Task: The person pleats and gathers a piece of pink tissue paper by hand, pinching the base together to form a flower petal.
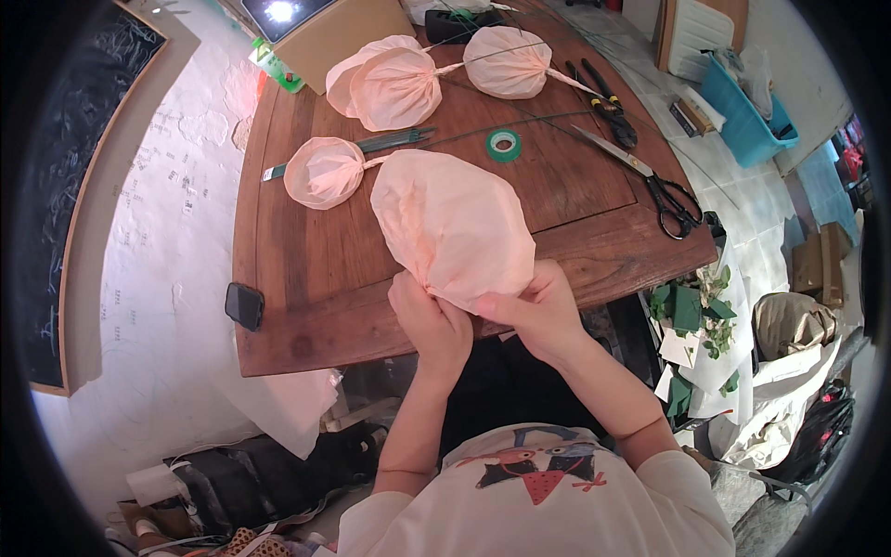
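A large pale pink paper flower head [459, 216] is held over the near edge of the wooden table. My left hand [435, 324] pinches its gathered base. With thumb and fingers, my right hand [532, 310] grips the lower right rim of the paper. Beyond it lie a small pink paper flower [324, 173], a larger double one [393, 87] and another round one [507, 63], each with a wrapped stem. A roll of green floral tape [503, 145] rests on the wood, right of a bundle of green wires [395, 139].
Black-handled scissors [658, 181] and pliers [609, 104] lie at the table's right. A smartphone [244, 306] sits at the left edge. At the back stand a cardboard box [341, 35], a green-capped bottle [277, 66] and a black tape dispenser [452, 26]. Long thin wires cross the tabletop [578, 181].
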The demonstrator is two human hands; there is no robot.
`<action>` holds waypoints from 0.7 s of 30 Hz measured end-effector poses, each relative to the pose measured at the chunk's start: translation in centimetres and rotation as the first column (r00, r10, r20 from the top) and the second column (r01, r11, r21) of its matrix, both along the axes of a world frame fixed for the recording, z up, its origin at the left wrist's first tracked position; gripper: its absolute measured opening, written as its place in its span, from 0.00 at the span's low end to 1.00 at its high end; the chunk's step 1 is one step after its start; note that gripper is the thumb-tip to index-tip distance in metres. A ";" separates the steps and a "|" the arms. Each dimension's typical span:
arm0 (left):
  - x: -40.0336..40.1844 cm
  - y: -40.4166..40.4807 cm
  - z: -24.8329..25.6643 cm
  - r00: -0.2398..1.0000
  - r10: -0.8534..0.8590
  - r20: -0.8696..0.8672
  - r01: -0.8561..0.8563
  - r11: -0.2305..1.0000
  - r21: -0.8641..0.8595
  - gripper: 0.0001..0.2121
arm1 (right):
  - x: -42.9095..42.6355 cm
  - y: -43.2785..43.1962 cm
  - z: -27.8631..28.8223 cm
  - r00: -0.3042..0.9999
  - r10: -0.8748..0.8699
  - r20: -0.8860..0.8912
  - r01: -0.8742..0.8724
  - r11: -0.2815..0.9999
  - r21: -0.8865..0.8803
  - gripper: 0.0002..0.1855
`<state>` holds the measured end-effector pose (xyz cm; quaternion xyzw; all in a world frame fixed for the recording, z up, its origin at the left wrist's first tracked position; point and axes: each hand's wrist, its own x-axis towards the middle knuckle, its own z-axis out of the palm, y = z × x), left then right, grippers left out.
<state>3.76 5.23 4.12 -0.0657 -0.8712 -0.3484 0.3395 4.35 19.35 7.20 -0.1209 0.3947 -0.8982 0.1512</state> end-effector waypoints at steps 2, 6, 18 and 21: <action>0.6 -0.8 -0.1 0.998 0.022 0.059 -0.020 0.999 -0.031 0.10 | 0.0 -0.3 0.5 0.985 -0.172 0.030 0.174 0.983 -0.057 0.13; 0.7 -1.2 -0.2 0.997 -0.001 0.074 0.008 0.995 -0.100 0.12 | -0.2 -0.4 0.7 0.992 -0.094 0.088 0.113 0.964 -0.242 0.12; 1.0 -3.4 -0.8 0.984 -0.145 0.100 0.160 0.973 -0.165 0.15 | -1.1 0.5 0.9 0.982 0.041 0.187 0.019 0.951 -0.309 0.19; 1.0 -3.2 -0.6 0.973 -0.215 0.088 0.210 0.975 0.068 0.14 | -0.8 0.1 0.5 0.992 0.067 0.111 -0.014 0.909 -0.417 0.18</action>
